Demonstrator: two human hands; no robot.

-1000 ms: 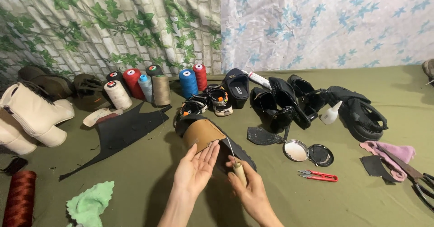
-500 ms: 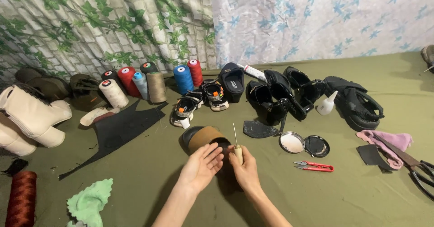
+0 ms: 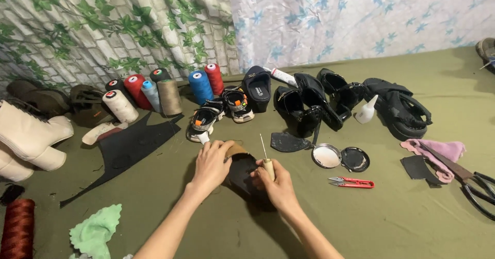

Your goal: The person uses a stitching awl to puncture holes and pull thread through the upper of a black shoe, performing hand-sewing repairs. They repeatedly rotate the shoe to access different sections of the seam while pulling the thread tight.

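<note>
Tan leather lines the dark shoe [image 3: 241, 169] that lies on the olive-green cloth floor [image 3: 392, 223] between the two hands, its long axis running from near the person up and away toward the row of thread cones, with the tan end farthest from the camera. The left hand [image 3: 210, 165] curls over the shoe's far left edge, fingers wrapped onto the tan part and gripping it. The right hand [image 3: 276, 184] is closed around the pale wooden handle of a stitching awl [image 3: 266, 161], whose thin metal needle points straight up and slightly away, standing just beside the shoe's right edge. Close to the right hand lie a pair of red thread snips [image 3: 352, 182], an open round tin [image 3: 326, 156] and its dark lid [image 3: 355, 159]. Farther back sit several thread cones [image 3: 200, 86] in blue, red, beige and white, small children's sandals [image 3: 204, 120], and black shoes [image 3: 301, 107]. A flat black leather sheet [image 3: 129, 148] lies to the left, near the left hand.
</note>
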